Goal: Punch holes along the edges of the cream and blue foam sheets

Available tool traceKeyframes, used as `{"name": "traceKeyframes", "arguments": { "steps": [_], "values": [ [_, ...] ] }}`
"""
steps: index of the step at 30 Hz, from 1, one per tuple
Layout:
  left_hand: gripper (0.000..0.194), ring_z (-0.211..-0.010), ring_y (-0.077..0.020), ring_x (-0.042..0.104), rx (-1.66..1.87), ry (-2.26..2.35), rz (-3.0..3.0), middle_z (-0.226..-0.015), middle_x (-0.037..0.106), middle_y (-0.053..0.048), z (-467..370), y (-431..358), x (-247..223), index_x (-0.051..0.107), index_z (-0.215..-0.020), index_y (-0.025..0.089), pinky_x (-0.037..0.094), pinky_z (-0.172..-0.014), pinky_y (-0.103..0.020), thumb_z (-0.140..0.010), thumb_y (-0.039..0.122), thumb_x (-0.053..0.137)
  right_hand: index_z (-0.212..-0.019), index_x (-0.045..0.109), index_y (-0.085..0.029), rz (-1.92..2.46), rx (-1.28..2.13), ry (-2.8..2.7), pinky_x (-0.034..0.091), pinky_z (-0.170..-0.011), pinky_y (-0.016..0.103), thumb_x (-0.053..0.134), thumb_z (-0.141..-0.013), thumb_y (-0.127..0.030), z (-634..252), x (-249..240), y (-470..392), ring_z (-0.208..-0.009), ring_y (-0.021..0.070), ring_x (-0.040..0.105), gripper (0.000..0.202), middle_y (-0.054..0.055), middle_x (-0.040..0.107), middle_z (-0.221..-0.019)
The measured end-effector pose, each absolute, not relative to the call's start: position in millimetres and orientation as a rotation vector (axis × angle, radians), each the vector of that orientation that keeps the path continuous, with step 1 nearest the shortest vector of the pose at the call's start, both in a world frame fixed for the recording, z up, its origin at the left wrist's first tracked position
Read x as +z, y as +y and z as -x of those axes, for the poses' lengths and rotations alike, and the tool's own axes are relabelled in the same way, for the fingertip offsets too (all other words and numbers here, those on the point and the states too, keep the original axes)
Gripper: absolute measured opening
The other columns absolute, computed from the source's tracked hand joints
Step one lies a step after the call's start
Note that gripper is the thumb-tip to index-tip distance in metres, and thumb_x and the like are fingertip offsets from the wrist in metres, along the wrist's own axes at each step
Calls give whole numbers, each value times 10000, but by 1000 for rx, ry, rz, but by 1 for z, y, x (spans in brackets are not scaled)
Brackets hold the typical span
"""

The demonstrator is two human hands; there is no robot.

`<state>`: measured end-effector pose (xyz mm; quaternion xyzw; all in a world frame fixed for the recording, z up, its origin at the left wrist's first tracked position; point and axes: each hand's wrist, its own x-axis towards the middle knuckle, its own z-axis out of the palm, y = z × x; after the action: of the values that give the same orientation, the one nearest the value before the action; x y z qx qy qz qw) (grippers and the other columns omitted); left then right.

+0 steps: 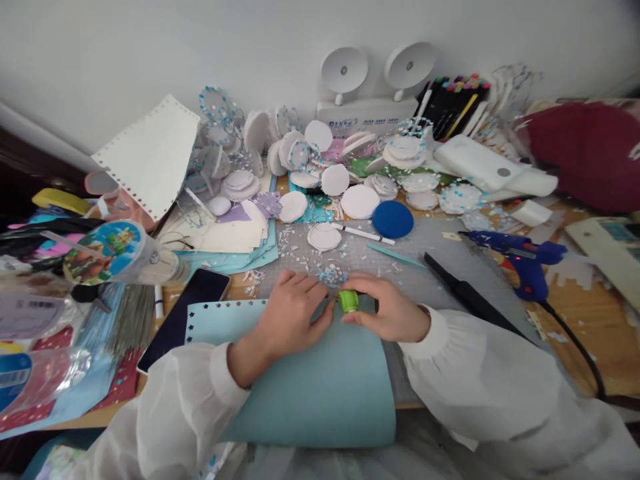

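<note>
A sheet of light-blue paper [320,393] lies in front of me, its near end curling over the table edge. Star-shaped holes run along its far edge, left of my hands. My left hand [293,310] pinches that far edge, thumb on top and fingers reaching past it. Between the thumb and fingers of my right hand [383,307] is a small green paper punch [349,301], at the paper's edge close to my left fingertips. Just beyond my hands sits a small heap of blue and white paper bits [333,274].
White paper discs [363,201] with beaded loops crowd the back. A blue round lid [393,219], a white pen [363,233] and a blue glue gun [525,257] lie around the grey mat. A phone [200,300] and lidded cup [113,250] are left.
</note>
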<state>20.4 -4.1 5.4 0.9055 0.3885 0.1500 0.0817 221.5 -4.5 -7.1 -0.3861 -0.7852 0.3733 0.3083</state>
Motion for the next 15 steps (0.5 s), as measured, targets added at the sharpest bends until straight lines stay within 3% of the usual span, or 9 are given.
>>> {"name": "traceKeyframes", "arguments": {
  "steps": [4,8,12,15],
  "values": [
    [239,-817,-225,534,350,1188,-2698,-822,615,-47,-19,-9,20,602,-898,170,330,-782,-403,-830,374,499,-880,591,-166,999,936,-2123,431,-715,336,674,-777,-301,-222,-10,-7,-770,204,546,189,50,580,-793],
    [409,-903,-252,533,289,1145,-2670,-933,630,-67,-20,-12,36,584,-1020,169,321,-840,-428,-741,468,577,-912,595,-164,973,887,-2158,423,-766,376,691,-761,-271,-223,-11,-7,-819,225,552,208,66,604,-834],
    [587,-879,-259,548,239,1136,-2676,-879,640,-67,-28,-7,37,590,-941,159,321,-854,-435,-672,681,590,-925,593,-169,977,791,-2166,413,-784,403,694,-745,-254,-222,-13,-7,-830,240,557,223,68,614,-830],
    [579,-860,-257,567,209,1167,-2694,-846,650,-78,-35,-2,31,582,-842,147,326,-841,-421,-718,712,546,-885,584,-174,961,704,-2156,405,-823,435,687,-721,-229,-220,-16,-8,-815,244,563,201,61,613,-804]
  ]
}}
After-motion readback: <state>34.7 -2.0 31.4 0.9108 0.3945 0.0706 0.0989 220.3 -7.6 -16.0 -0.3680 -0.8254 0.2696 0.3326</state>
